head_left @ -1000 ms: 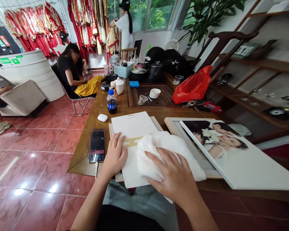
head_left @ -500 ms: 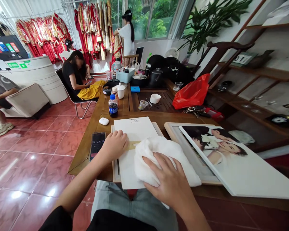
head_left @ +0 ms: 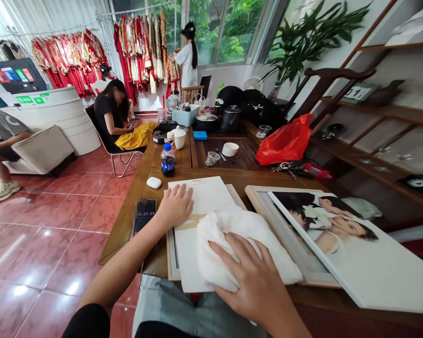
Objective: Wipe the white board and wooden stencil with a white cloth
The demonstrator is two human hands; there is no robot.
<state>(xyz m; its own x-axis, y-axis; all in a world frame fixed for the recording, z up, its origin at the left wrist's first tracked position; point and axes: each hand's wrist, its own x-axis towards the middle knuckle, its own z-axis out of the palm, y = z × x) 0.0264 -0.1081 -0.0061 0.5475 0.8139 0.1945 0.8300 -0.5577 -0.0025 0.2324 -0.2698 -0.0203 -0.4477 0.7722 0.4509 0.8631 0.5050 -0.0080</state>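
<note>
A white board (head_left: pixel 211 190) with a tan strip across it lies on a pale wooden frame (head_left: pixel 171 263) at the table's near edge. My left hand (head_left: pixel 176 205) rests flat on the board's upper left part, fingers stretched out. Bunched under my right hand (head_left: pixel 250 267) is a fluffy white cloth (head_left: pixel 211 234), pressed onto the board with the fingers curved over it. To the right, a photo panel (head_left: pixel 380 267) showing a couple leans across a second pale frame (head_left: pixel 255 195).
Left of the board are a phone (head_left: pixel 146 213), a white earbud case (head_left: pixel 154 182) and a dark drink bottle (head_left: pixel 168 160). Farther back stand a white bowl (head_left: pixel 230 149), a plastic cup (head_left: pixel 212 158) and a red plastic bag (head_left: pixel 285 141). A seated person (head_left: pixel 109 117) is at the far left.
My left hand has moved slightly up the board and its fingers have straightened. The right hand still presses the cloth. The whole view has shifted a little downward.
</note>
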